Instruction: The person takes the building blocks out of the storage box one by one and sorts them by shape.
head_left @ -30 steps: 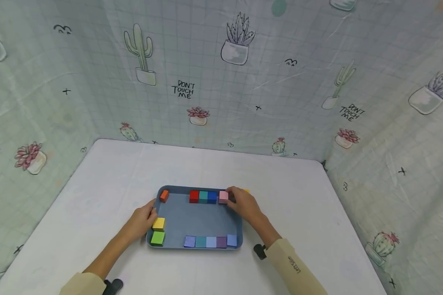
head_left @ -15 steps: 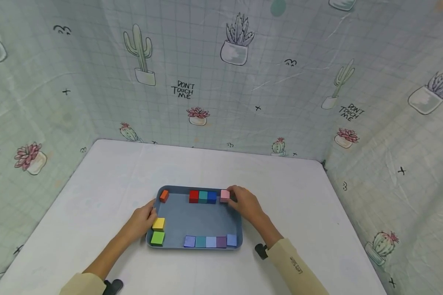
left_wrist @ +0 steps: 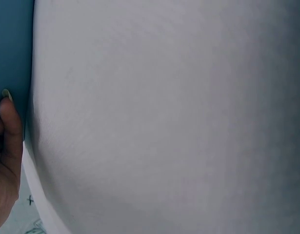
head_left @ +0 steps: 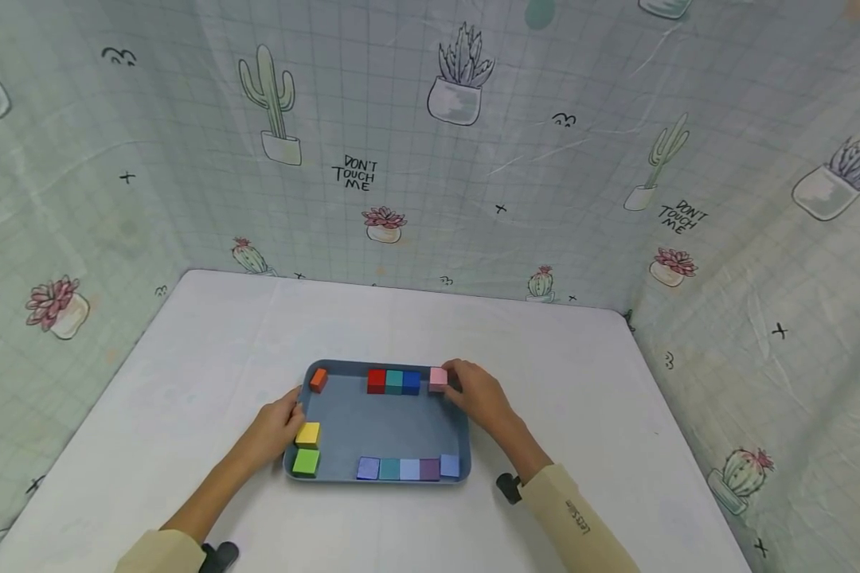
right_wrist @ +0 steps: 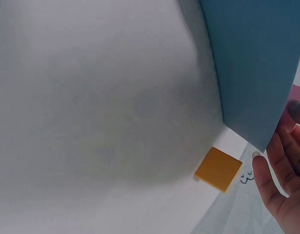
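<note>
Two hands at a blue tray of coloured blocks on a white desk.

We see the desk [head_left: 588,414] carrying the tray [head_left: 394,426]. Our left hand [head_left: 275,426] rests with relaxed fingers against the tray's left rim, beside a yellow block [head_left: 308,434]. Our right hand [head_left: 476,394] pinches a pink block [head_left: 438,379] at the tray's far right corner, just right of the red, teal and blue row [head_left: 394,382].

The tray [head_left: 466,446] middle lies open for a pass. Blocks line its rim: a red-teal-blue row [head_left: 394,382] at 12 o'clock, a pastel row [head_left: 408,469] at 6, a yellow-green pair [head_left: 306,450] at 8.
</note>
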Demonstrator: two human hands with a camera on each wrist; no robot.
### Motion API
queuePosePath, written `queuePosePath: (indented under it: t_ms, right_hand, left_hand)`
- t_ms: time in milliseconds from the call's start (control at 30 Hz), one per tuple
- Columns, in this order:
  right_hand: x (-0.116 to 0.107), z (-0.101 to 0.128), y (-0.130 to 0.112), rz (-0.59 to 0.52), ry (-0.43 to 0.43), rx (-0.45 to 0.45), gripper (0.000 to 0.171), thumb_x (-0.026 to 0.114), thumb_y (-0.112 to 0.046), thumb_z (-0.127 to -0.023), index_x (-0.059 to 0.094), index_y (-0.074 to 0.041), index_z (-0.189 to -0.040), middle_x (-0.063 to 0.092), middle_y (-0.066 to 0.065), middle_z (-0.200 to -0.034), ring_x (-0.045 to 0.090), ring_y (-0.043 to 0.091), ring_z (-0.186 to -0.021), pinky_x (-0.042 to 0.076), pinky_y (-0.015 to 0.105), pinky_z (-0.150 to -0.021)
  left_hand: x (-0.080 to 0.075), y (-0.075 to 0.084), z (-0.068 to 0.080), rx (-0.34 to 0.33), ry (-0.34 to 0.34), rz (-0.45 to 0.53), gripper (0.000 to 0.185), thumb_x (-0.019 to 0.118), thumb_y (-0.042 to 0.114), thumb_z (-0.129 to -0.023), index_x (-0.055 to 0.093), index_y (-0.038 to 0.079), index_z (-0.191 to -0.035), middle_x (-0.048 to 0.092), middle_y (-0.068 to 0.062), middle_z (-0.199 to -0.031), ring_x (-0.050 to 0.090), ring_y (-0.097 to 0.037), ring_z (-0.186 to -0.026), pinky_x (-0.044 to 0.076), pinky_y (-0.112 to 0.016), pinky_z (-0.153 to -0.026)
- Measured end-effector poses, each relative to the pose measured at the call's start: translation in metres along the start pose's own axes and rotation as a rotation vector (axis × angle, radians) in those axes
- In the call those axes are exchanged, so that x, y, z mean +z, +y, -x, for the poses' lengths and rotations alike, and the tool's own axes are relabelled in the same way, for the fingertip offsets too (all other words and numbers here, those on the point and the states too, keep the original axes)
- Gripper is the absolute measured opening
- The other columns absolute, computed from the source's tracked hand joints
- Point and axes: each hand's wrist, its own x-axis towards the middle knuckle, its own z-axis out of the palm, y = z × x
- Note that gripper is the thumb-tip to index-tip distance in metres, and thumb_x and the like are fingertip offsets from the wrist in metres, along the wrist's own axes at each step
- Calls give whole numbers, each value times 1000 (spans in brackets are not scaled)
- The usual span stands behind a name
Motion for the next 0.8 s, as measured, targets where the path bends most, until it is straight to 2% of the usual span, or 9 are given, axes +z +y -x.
queuePosePath:
  t_ms: [267,533,800]
  right_hand:
    - [-3,-1,2,25,1,1,37,72,-18,-83,60,-9,-117,64,2,-101,58,13,-89,49,28,-80]
    - [-5,0,3,25,-7,1,37,72,-18,-83,60,-8,-117,64,3,-101,58,13,-90,49,28,-80]
    - [-10,-1,4,0,14,13,34,71,-16,-84,61,-8,-115,64,4,-97,58,14,-84,50,28,-76]
  left_hand:
    - [1,-1,-1,-19,-5,6,49,42,4,-95,31,-17,-137,38,-2,-64,43,-15,-57,36,-24,-49]
    - [1,0,-2,6,0,-12,47,41,4,-95,32,-19,-135,37,-1,-63,40,-13,-55,34,-24,-48]
    - [2,-1,-1,-22,-1,-9,48,41,5,-95,31,-18,-136,36,-2,-63,41,-15,-55,35,-24,-48]
